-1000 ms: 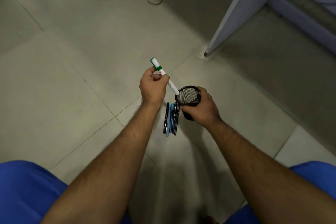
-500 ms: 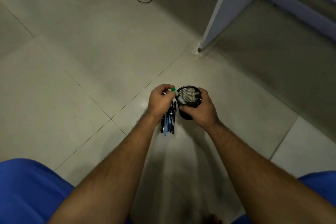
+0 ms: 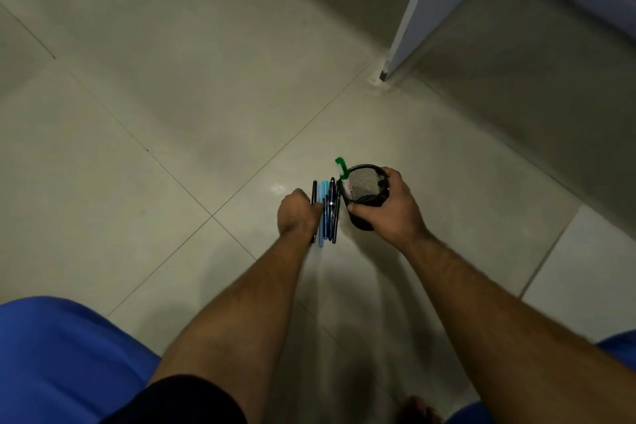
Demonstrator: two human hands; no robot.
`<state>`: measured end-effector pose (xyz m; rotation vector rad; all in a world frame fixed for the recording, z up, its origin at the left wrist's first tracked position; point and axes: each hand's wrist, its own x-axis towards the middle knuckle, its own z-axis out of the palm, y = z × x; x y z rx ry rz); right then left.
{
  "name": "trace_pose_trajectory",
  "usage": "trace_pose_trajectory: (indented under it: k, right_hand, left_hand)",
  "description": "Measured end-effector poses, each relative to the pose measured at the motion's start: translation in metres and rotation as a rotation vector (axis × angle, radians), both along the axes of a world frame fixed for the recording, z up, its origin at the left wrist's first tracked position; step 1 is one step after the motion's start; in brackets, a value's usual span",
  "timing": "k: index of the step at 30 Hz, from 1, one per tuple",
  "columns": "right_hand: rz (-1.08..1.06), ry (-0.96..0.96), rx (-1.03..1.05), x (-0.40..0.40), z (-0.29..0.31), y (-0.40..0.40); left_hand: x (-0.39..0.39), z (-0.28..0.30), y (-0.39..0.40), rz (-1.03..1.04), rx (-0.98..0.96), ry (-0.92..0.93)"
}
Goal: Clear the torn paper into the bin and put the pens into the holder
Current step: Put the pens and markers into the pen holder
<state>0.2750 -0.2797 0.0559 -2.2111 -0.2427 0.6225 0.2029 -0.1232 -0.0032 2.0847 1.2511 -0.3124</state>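
On the pale tiled floor [image 3: 172, 148], the right hand [image 3: 385, 206] grips the black mesh holder [image 3: 364, 188]; the left hand [image 3: 297, 212] closes on the dark and blue pens [image 3: 327, 213]. Best gather them together, tips aligned.

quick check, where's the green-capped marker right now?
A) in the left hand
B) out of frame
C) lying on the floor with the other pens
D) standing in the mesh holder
D: the green-capped marker stands in the mesh holder, which the right hand grips, while the left hand is down on the pens on the floor.
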Motion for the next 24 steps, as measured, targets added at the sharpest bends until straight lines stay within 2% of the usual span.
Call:
trace_pose_trajectory:
  k: [4, 7, 11, 13, 17, 20, 24]
  right_hand:
    - [-0.012, 0.008, 0.009, -0.001, 0.002, -0.002]
    - [-0.024, 0.013, 0.032, -0.001, 0.003, 0.002]
    - [-0.032, 0.028, 0.047, 0.002, 0.004, 0.003]
    - [-0.040, 0.026, 0.060, 0.003, 0.005, 0.005]
    - [-0.083, 0.022, 0.049, 0.007, 0.001, 0.005]
    - [-0.131, 0.012, 0.023, 0.014, -0.002, 0.003]
    - [-0.157, 0.005, 0.028, 0.020, 0.000, 0.004]
  left_hand:
    - [0.002, 0.002, 0.002, -0.037, 0.018, 0.058]
    - [0.002, 0.003, 0.004, 0.080, -0.024, 0.070]
    - [-0.002, 0.006, 0.014, 0.216, -0.081, -0.006]
    - [-0.004, 0.011, 0.019, 0.315, -0.192, -0.112]
    - [0.000, 0.037, 0.025, 0.606, -0.670, -0.444]
    - [0.010, 0.068, 0.031, 0.506, -0.815, -0.541]
    - [0.019, 0.096, 0.032, 0.127, -0.844, -0.389]
